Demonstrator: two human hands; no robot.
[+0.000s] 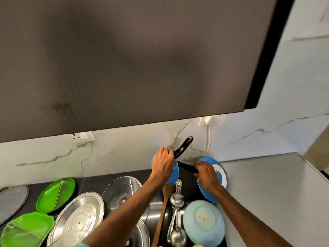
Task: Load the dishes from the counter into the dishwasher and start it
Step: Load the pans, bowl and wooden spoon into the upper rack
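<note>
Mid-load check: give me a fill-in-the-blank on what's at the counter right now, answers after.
The left hand holds the left pan and the right hand the right pan; both pans are ___.
The two divided plates at the counter's left are ___.
The long spatula beside the steel ladles is made of ___.
The pale bowl lies base ___.
Missing: blue; green; wood; up.

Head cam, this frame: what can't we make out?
Head view only:
- Outside the frame: the dishwasher.
- Under the left hand: most of the left blue dish.
- Behind the right hand: where the lower black handle joins the right blue dish.
- Cut by the bottom edge: the wooden spatula, the steel plate.
</note>
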